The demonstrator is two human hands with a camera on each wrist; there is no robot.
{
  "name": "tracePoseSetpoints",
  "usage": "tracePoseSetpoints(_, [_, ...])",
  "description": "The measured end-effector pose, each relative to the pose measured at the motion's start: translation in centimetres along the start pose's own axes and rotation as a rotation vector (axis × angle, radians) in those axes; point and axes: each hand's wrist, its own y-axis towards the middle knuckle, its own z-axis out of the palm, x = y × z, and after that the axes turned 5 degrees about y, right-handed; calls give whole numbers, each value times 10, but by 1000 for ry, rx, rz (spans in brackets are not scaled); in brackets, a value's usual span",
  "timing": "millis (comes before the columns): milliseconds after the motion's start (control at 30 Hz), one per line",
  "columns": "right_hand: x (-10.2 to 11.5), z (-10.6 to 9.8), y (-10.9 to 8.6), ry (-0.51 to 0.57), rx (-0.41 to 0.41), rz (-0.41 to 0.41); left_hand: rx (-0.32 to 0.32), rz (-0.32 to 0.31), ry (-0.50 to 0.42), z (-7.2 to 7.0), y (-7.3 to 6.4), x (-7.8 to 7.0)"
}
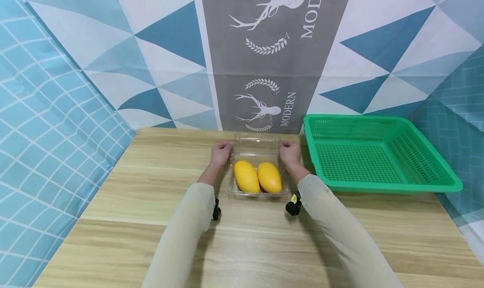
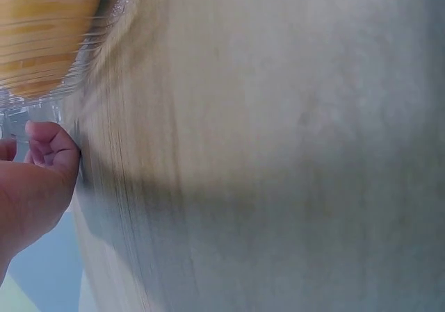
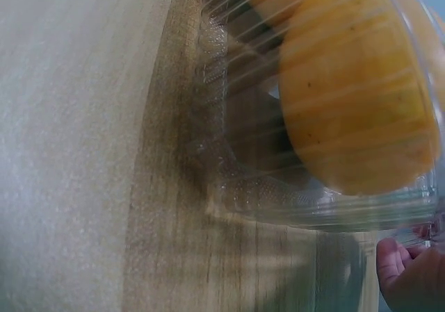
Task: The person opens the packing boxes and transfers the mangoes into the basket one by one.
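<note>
Two yellow mangoes, the left one (image 1: pixel 247 177) and the right one (image 1: pixel 269 177), lie side by side in a clear plastic clamshell box (image 1: pixel 236 192). The box's transparent lid (image 1: pixel 257 144) stands folded open on the far side. At the lid's left edge my left hand (image 1: pixel 221 153) has curled fingers and pinches the plastic. My right hand (image 1: pixel 290 152) grips the opposite edge the same way. Ribbed clear walls of the box (image 3: pixel 257 218) cover a mango (image 3: pixel 358 96) in the right wrist view. Fingertip contact is partly hidden.
A green plastic basket (image 1: pixel 385 187) with perforated walls stands on the right of the wooden table (image 1: pixel 151 237), close to my right hand. A patterned cloth backdrop (image 1: pixel 181 40) rises right behind the table's far edge. Tiled-pattern cloth (image 1: pixel 49 124) borders the left side.
</note>
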Motion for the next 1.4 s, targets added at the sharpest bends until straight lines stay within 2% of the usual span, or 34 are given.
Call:
tracePoseSetpoints(400, [3,-1,-3,-13,-22,-9,2,-58,-40,-2,-5,0])
tracePoseSetpoints(600, [5,-5,-7,-29,-31,-13,19,-81,-30,-6,-9,-1])
tracePoseSetpoints(800, [7,-12,-11,-8,-30,-3,40,-78,-8,-12,-17,-4])
tracePoseSetpoints(967, [9,-18,-15,35,-26,-5,33,-84,13,-16,-23,-2])
tracePoseSetpoints(1200, [14,-25,-24,44,17,9,54,-47,-8,-18,-28,2])
tracePoseSetpoints(1300, [16,-27,-28,27,32,3,69,-61,3,-18,-34,0])
tracePoseSetpoints(1400, [18,-29,-32,-10,42,-8,90,-97,22,-19,-44,-10])
